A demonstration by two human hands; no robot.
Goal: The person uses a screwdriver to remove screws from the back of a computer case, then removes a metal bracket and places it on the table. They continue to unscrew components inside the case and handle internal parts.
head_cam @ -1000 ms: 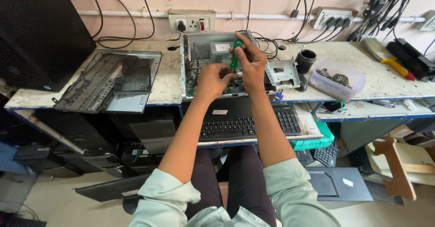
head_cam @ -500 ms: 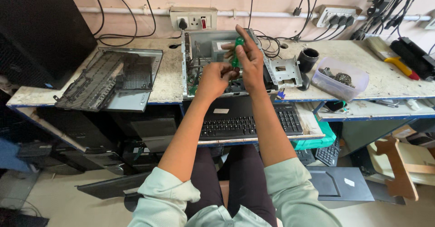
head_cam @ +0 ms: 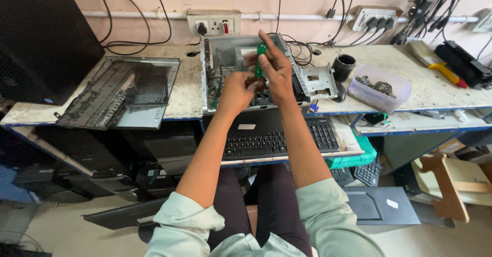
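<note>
Head view. The person sits at a pale stone workbench with both forearms stretched forward over an open desktop computer chassis that lies on the bench against the wall.

The right hand is raised above the chassis, fingers closed around a small green memory module, held upright between thumb and fingertips. The module is in the air over the middle of the chassis, clear of the board below.

The left hand sits just beside and below the right, fingers curled inward near the lower end of the module; whether it touches the module or grips anything cannot be told, since the knuckles hide the fingertips.

Left of the chassis, a detached grey side panel lies flat on the bench, next to a black tower case standing at the far left. Right of the chassis rests a metal drive bracket, then a black cup, then a clear plastic tub holding small parts. A yellow-handled brush lies further right. A black keyboard sits on a lower shelf directly beneath the forearms. A wall socket is mounted above the chassis, with cables hanging along the wall.
</note>
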